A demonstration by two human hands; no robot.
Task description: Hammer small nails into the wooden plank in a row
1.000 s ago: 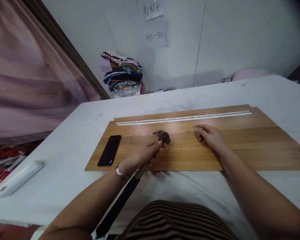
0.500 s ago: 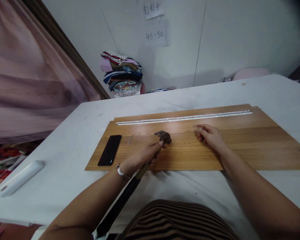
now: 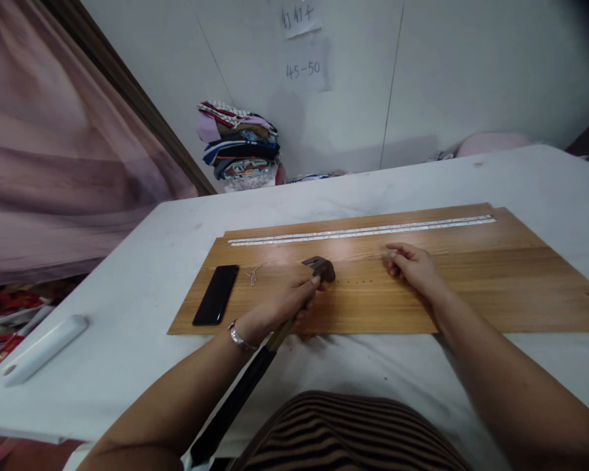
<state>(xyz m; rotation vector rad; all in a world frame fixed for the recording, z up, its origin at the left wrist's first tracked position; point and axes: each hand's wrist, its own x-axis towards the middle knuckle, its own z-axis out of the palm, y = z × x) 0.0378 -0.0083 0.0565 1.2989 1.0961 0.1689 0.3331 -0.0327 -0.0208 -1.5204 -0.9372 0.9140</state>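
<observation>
My left hand [image 3: 294, 302] is closed around a claw hammer [image 3: 324, 267], gripping it just below the metal head. The dark handle slants down toward my body, and the head is over the wooden board [image 3: 510, 288]. To the right of the head, a short row of small dark dots [image 3: 356, 282], perhaps nail heads, runs along the board. My right hand [image 3: 415, 268] is over the board past that row, its index finger stretched out and the others loosely curled; I see nothing in it. Several loose nails [image 3: 253, 276] lie left of the hammer.
A black phone [image 3: 216, 295] lies on the board's left end. Two pale measuring strips [image 3: 363, 231] run along its far side. On the white table [image 3: 127, 275] at left is a long white object [image 3: 46, 350]. Folded clothes [image 3: 243, 140] are stacked by the wall.
</observation>
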